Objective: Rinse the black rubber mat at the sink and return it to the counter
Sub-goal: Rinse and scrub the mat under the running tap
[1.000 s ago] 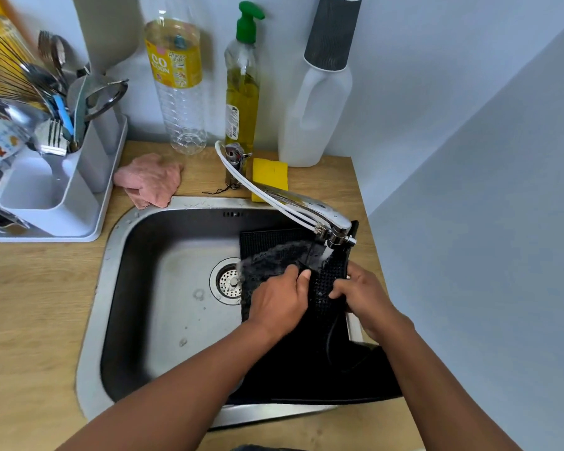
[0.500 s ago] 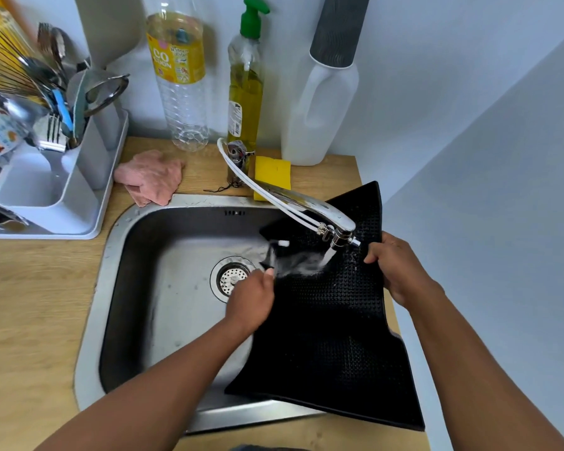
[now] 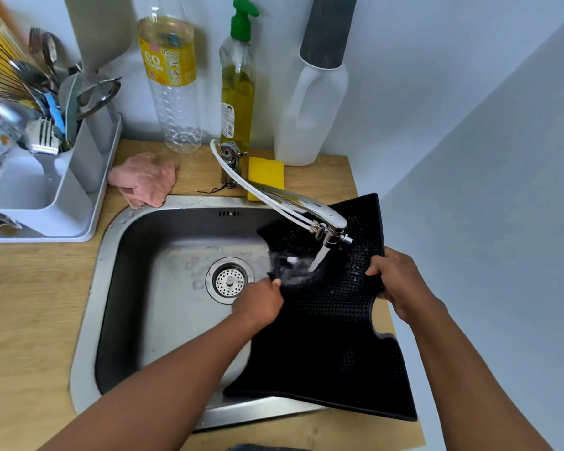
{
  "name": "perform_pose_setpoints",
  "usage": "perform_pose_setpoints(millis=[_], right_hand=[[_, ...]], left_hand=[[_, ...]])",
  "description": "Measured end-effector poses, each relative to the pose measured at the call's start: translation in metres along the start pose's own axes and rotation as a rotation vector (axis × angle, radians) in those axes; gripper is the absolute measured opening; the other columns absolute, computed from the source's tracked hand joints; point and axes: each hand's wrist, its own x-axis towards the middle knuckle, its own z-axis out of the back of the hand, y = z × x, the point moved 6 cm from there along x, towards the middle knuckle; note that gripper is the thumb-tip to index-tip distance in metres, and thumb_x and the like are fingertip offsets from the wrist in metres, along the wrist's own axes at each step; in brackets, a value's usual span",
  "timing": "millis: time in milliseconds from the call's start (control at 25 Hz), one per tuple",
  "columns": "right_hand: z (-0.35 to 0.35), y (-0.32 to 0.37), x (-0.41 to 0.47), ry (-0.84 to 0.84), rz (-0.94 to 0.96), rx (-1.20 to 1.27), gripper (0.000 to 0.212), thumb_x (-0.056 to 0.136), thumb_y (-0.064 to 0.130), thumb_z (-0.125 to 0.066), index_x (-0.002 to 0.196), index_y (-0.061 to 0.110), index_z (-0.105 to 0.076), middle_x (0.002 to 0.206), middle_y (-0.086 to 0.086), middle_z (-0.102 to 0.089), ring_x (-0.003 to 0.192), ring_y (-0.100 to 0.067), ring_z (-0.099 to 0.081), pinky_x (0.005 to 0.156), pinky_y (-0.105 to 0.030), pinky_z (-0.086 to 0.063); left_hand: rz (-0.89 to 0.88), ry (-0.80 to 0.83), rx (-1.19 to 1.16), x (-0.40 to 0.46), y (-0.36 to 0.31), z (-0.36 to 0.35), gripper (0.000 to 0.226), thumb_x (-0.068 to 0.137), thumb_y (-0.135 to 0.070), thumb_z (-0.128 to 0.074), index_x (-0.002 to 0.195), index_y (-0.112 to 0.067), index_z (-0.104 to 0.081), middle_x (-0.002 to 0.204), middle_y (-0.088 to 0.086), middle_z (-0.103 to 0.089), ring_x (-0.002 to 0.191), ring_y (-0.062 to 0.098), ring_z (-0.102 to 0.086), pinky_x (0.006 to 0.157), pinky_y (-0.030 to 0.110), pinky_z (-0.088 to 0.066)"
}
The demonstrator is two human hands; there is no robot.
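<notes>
The black rubber mat, studded on its upper face, is spread over the right half of the steel sink. Water runs from the chrome tap onto the mat's upper middle. My left hand grips the mat's left edge just below the stream. My right hand grips its right edge over the counter's right side. The mat's far corner sticks up behind the tap, and its near corner hangs over the sink's front rim.
A white cutlery drainer stands at the left. Along the back wall are a plastic bottle, a green-pump soap bottle and a white jug. A pink cloth and yellow sponge lie behind the sink.
The mat was bunched under the tap a second ago; my hands have spread apart and opened it out flat, the right hand moving right, the left hand staying near the stream.
</notes>
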Motion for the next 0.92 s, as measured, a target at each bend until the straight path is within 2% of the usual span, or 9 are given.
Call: perform_pose_setpoints(millis=[120, 200, 320, 400, 520, 600, 720, 840, 920], right_hand=[[0.008, -0.001, -0.004, -0.087, 0.015, 0.012, 0.024, 0.079, 0.000, -0.054, 0.090, 0.012, -0.072, 0.084, -0.007, -0.073, 0.075, -0.024, -0.069, 0.055, -0.032, -0.056], [0.008, -0.003, -0.010, -0.069, 0.017, 0.034, 0.019, 0.088, 0.007, -0.059, 0.099, 0.013, -0.074, 0.091, -0.008, -0.078, 0.077, -0.025, -0.074, 0.054, -0.031, -0.058], [-0.006, -0.014, -0.025, 0.159, -0.043, 0.002, 0.021, 0.092, 0.028, -0.075, 0.112, 0.022, -0.072, 0.099, -0.004, -0.083, 0.085, -0.027, -0.081, 0.062, -0.038, -0.064], [-0.013, -0.016, -0.029, 0.218, -0.037, -0.043, 0.021, 0.092, 0.017, -0.075, 0.113, 0.019, -0.072, 0.098, -0.004, -0.083, 0.085, -0.026, -0.081, 0.068, -0.041, -0.065], [-0.011, 0.004, -0.011, 0.117, 0.065, 0.033, 0.022, 0.093, -0.001, -0.070, 0.112, 0.009, -0.075, 0.095, -0.008, -0.083, 0.088, -0.027, -0.080, 0.075, -0.038, -0.065], [-0.014, 0.024, 0.005, 0.086, 0.136, 0.064, 0.024, 0.093, -0.002, -0.070, 0.114, 0.010, -0.075, 0.101, -0.010, -0.082, 0.096, -0.029, -0.078, 0.082, -0.037, -0.063], [-0.023, 0.033, 0.029, 0.044, 0.135, 0.096, 0.028, 0.094, -0.002, -0.069, 0.120, 0.008, -0.073, 0.112, -0.016, -0.078, 0.097, -0.029, -0.076, 0.086, -0.039, -0.061], [-0.029, 0.028, 0.039, 0.013, 0.096, 0.128, 0.032, 0.095, -0.001, -0.068, 0.125, 0.010, -0.071, 0.109, -0.013, -0.078, 0.092, -0.026, -0.077, 0.075, -0.035, -0.063], [-0.027, 0.027, 0.042, -0.007, 0.085, 0.157, 0.032, 0.095, -0.001, -0.068, 0.125, 0.012, -0.071, 0.104, -0.010, -0.079, 0.086, -0.022, -0.077, 0.066, -0.031, -0.063]], left_hand=[[0.159, 0.091, -0.037, 0.008, 0.046, 0.000, 0.047, 0.106, -0.038, -0.036, 0.117, -0.003, -0.066, 0.127, 0.024, -0.066, 0.119, 0.038, -0.061, 0.094, 0.038, -0.047], [0.083, 0.055, -0.111, -0.004, 0.050, 0.000, 0.045, 0.106, -0.041, -0.035, 0.100, -0.008, -0.066, 0.115, 0.023, -0.069, 0.110, 0.038, -0.064, 0.083, 0.036, -0.045], [-0.071, -0.029, -0.244, -0.040, 0.027, -0.007, 0.043, 0.106, -0.047, -0.034, 0.078, -0.018, -0.051, 0.091, 0.014, -0.070, 0.092, 0.035, -0.065, 0.071, 0.035, -0.041], [-0.121, -0.059, -0.313, -0.057, 0.011, -0.010, 0.045, 0.105, -0.050, -0.034, 0.073, -0.021, -0.044, 0.079, 0.007, -0.065, 0.081, 0.031, -0.063, 0.069, 0.038, -0.045], [-0.211, -0.111, -0.368, -0.070, -0.007, -0.003, 0.047, 0.103, -0.056, -0.035, 0.070, -0.023, -0.039, 0.068, -0.001, -0.058, 0.070, 0.023, -0.060, 0.066, 0.038, -0.046], [-0.256, -0.134, -0.384, -0.073, -0.014, 0.004, 0.047, 0.103, -0.057, -0.034, 0.070, -0.023, -0.040, 0.067, -0.001, -0.058, 0.068, 0.020, -0.059, 0.066, 0.038, -0.047], [-0.190, -0.103, -0.287, -0.061, -0.010, 0.012, 0.044, 0.105, -0.051, -0.033, 0.076, -0.021, -0.046, 0.083, 0.009, -0.066, 0.084, 0.031, -0.063, 0.076, 0.042, -0.050], [-0.112, -0.111, -0.191, -0.052, 0.003, 0.018, 0.043, 0.106, -0.049, -0.031, 0.083, -0.017, -0.049, 0.094, 0.015, -0.068, 0.095, 0.037, -0.063, 0.080, 0.042, -0.050], [-0.204, -0.161, -0.246, -0.058, -0.002, 0.018, 0.044, 0.104, -0.054, -0.030, 0.078, -0.022, -0.044, 0.080, 0.009, -0.065, 0.083, 0.033, -0.063, 0.073, 0.043, -0.051]])
